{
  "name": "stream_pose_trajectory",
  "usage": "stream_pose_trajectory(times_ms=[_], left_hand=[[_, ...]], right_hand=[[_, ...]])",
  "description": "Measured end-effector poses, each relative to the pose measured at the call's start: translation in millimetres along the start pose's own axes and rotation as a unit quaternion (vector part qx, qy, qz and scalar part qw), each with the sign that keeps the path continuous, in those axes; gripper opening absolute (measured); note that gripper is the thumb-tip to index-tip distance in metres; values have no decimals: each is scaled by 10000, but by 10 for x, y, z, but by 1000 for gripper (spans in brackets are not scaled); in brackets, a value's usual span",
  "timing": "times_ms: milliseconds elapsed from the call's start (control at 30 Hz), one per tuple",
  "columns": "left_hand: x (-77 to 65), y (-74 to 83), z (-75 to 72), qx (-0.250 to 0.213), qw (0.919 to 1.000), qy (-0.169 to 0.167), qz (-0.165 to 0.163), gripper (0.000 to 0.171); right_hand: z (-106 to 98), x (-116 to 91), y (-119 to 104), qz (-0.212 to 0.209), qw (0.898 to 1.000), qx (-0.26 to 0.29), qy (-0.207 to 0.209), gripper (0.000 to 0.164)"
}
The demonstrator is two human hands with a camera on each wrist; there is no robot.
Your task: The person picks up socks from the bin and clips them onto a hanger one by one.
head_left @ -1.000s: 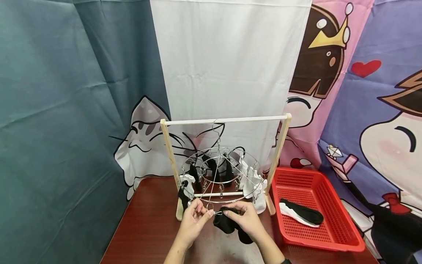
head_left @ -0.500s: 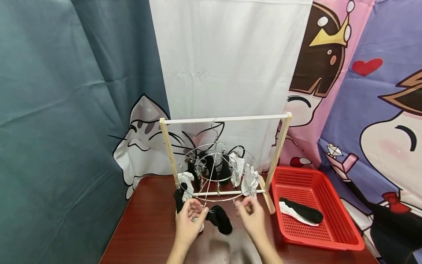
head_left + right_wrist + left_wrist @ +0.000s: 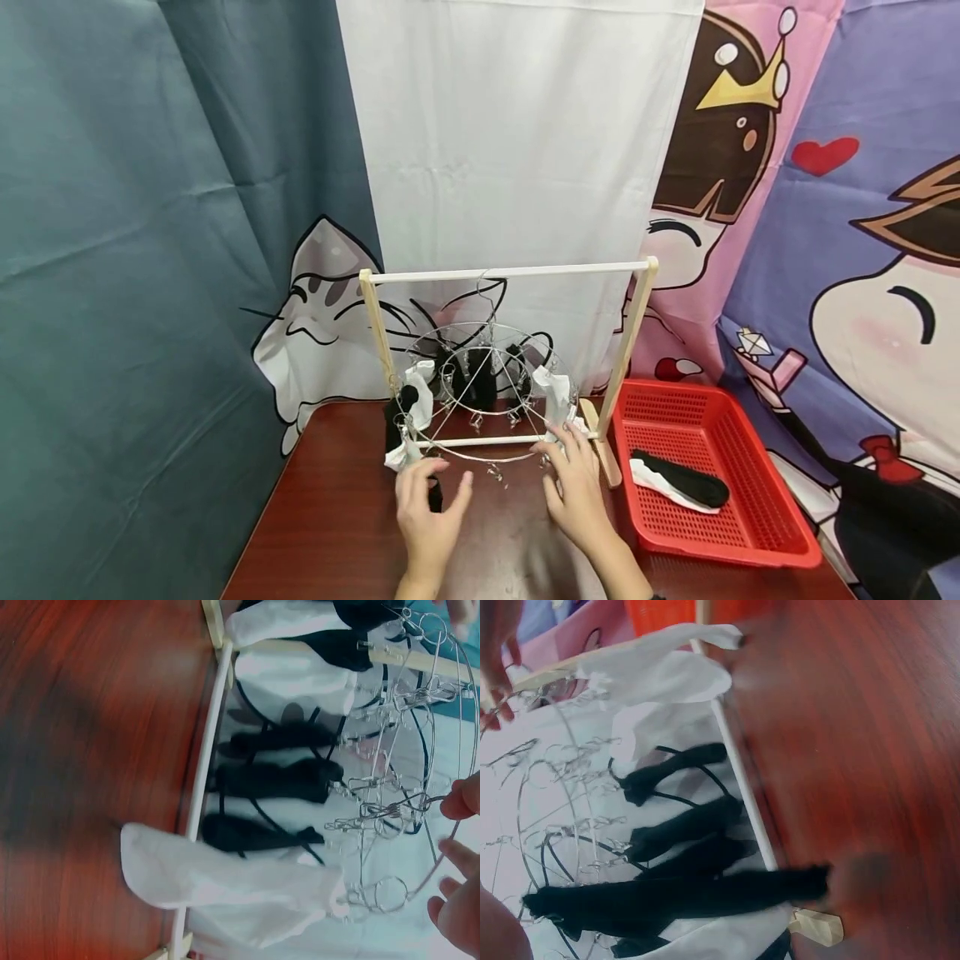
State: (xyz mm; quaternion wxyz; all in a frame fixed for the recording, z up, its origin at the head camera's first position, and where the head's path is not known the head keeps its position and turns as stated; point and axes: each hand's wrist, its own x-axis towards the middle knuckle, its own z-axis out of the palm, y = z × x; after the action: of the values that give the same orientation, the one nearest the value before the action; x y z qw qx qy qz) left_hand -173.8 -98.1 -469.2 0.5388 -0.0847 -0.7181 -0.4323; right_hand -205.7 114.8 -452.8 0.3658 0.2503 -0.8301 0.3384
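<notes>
A round metal clip hanger [image 3: 480,460] hangs from the rack's top bar, with black and white socks clipped around it. My left hand [image 3: 429,521] is at its front left, fingers and thumb apart, holding nothing. Partly hidden behind those fingers is a black sock [image 3: 435,493]; a long black sock [image 3: 675,896] hangs near the hand in the left wrist view. My right hand [image 3: 579,492] is at the hanger's front right, its fingers loosely spread at the wire rim [image 3: 431,874]. A white sock [image 3: 232,874] hangs near it. Bare clips [image 3: 495,472] dangle at the front.
The wooden rack [image 3: 632,350] stands on a reddish-brown table [image 3: 300,517]. On the right, a red plastic basket [image 3: 780,500] contains a black sock [image 3: 686,482] and a white sock [image 3: 663,487]. Printed curtains [image 3: 525,167] hang behind.
Both hands have let go of the black sock, which now hangs from the hanger. The hanger has turned, carrying its front socks leftward. My right hand has come to the rim.
</notes>
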Motion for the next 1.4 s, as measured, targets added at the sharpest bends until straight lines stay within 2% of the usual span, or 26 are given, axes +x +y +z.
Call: stream_pose_trajectory(times_ms=[67, 133, 167, 300, 467, 533, 667, 800, 967, 1033, 1100, 1233, 1400], left_hand=[[-31, 0, 32, -54, 9987, -424, 260, 43], [-50, 6, 50, -73, 9960, -833, 300, 39], [-53, 10, 55, -78, 9952, -935, 280, 34], [-43, 37, 50, -317, 9946, -991, -17, 20], [-44, 78, 22, -915, 9857, -1306, -539, 17], [-49, 86, 10, -907, 9842, -1398, -596, 16], [-49, 87, -12, -844, 9831, -1498, -624, 14], [-47, 75, -37, -1067, 9785, -1643, -652, 10], [-42, 52, -44, -1225, 9764, -1692, -545, 14], [-33, 62, -39, -1200, 9763, -1693, -619, 16], [-12, 91, -37, -1071, 9784, -1638, -662, 17], [93, 219, -59, -1186, 9780, -1495, -837, 21], [182, 329, -106, -1786, 9666, -1447, -1129, 20]], right_hand=[[13, -27, -54, -98, 9999, 102, 4, 48], [21, -51, -110, -159, 9997, 172, 10, 51], [23, -59, -140, -203, 9996, 187, 13, 52], [18, -77, -251, -250, 9994, 211, -72, 55], [10, -79, -337, -264, 9995, 186, -65, 55], [16, -77, -357, -296, 9994, 184, -47, 55], [35, -85, -385, -352, 9992, 181, -30, 55], [47, -99, -407, -362, 9991, 205, -11, 54], [50, -93, -423, -363, 9990, 247, 61, 54], [48, -91, -428, -343, 9991, 256, 70, 54], [46, -91, -432, -341, 9990, 261, 82, 54], [42, -97, -440, -332, 9990, 280, 76, 55], [26, -103, -444, -308, 9992, 261, 47, 56]])
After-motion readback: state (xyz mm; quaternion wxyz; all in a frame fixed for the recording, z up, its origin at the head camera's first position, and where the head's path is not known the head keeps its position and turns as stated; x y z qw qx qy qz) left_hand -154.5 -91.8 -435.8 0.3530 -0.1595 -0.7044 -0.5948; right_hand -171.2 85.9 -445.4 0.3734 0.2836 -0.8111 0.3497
